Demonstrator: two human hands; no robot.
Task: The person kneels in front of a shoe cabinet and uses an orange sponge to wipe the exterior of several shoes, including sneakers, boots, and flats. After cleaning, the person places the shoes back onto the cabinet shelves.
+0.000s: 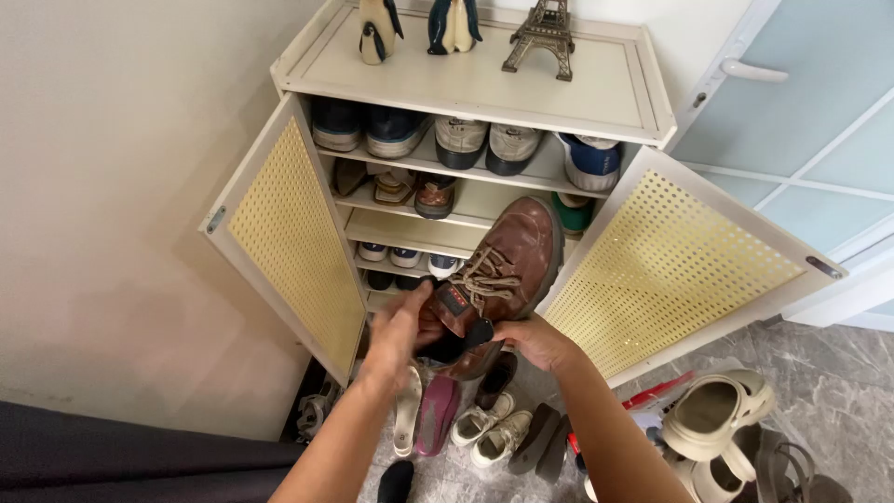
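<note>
A brown leather lace-up boot is held up in front of an open white shoe cabinet, toe pointing up towards the shelves. My left hand grips the boot's collar and tongue from the left. My right hand supports the heel from below on the right. The cabinet's shelves hold several pairs of shoes, and both cane-panel doors stand wide open.
Two penguin figures and a small tower model stand on the cabinet top. Loose shoes, sandals and beige clogs litter the grey floor below. A glass door is at the right, a bare wall at the left.
</note>
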